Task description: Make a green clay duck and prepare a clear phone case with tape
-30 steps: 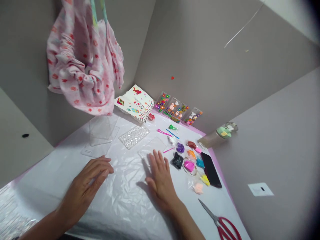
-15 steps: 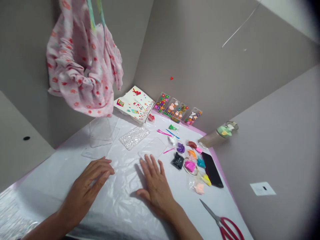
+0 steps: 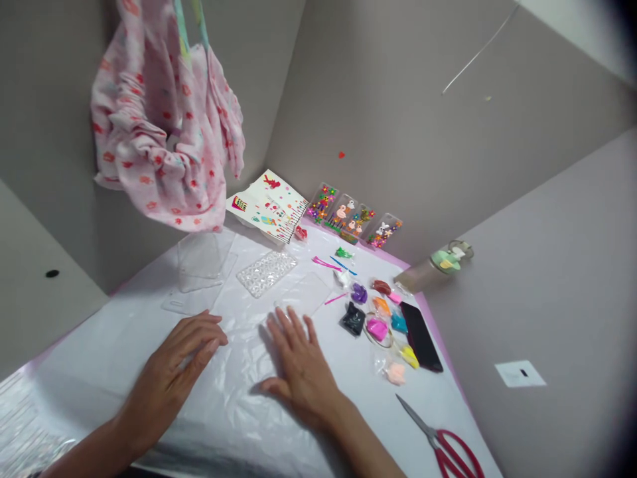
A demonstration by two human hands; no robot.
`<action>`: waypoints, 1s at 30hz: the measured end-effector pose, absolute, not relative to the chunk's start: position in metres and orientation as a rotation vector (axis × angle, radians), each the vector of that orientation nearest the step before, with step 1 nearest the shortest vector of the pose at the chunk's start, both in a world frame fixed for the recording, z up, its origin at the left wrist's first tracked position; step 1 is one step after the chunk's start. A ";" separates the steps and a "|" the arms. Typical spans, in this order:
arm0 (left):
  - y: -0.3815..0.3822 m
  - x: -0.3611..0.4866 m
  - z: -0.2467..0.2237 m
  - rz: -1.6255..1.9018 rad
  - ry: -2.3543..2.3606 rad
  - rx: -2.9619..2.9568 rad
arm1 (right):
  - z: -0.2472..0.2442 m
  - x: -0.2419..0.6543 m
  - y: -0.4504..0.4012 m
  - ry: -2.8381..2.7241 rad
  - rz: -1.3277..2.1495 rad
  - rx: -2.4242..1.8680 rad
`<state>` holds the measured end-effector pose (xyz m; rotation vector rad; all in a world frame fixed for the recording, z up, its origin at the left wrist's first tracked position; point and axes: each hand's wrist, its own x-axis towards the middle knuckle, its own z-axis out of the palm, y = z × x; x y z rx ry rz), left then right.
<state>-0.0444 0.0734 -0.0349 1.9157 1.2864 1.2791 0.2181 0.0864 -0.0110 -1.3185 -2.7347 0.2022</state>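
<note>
My right hand (image 3: pixel 301 368) lies palm down with spread fingers on the plastic-covered table (image 3: pixel 233 392), holding nothing. Just beyond its fingertips is a clear phone case (image 3: pixel 306 292), hard to see against the white. My left hand (image 3: pixel 172 368) rests on its side at the left, fingers loosely stretched and nothing in them. Further back lies a clear case with a white pebble pattern (image 3: pixel 267 273). Beside it, above my left hand, several plain transparent cases (image 3: pixel 199 262) overlap.
Small packets of coloured clay, such as black (image 3: pixel 353 319) and purple (image 3: pixel 359 293), lie right of centre near a dark phone (image 3: pixel 421 337). Red-handled scissors (image 3: pixel 440 438) lie front right. Decorated phone cases (image 3: pixel 343 214) lean on the wall. A pink cloth (image 3: pixel 164 153) hangs at upper left.
My right hand has slid slightly to the left over the plastic, still flat and spread. My left hand has hardly moved.
</note>
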 end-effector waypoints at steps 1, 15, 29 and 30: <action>0.074 -0.045 -0.035 1.270 1.284 1.920 | -0.010 0.230 0.089 -2.680 0.210 -1.381; 0.074 -0.047 -0.040 1.222 1.260 1.931 | 0.002 0.290 0.107 -2.329 0.118 -1.530; 0.075 -0.045 -0.038 1.246 1.253 1.912 | -0.014 0.268 0.127 -2.571 0.068 -1.533; 0.075 -0.045 -0.039 1.232 1.249 1.922 | -0.014 0.266 0.126 -2.583 0.080 -1.519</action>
